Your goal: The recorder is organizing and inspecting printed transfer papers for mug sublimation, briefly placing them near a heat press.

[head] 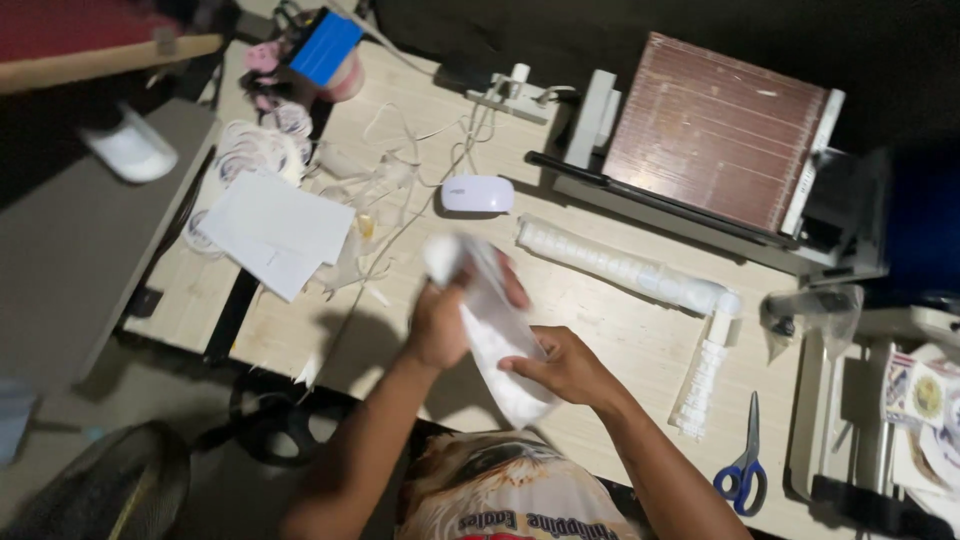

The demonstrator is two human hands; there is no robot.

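light: bright pool on pale wooden desk [620,330], dark corners | shadows: arms cast left | blur: white plastic sleeve [495,335] motion-smeared | glare: white computer mouse [477,193]

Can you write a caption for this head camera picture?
Both hands, left hand and right hand, grip a long white plastic-wrapped sleeve above a pale wooden table.

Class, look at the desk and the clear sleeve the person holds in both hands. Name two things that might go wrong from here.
1. The clear plastic sleeve of white pieces is held tilted between the left hand and right hand; pieces might spill if an end is open.
2. Loose white cables trail across the wooden desk near the white mouse; a sweeping arm might snag them.
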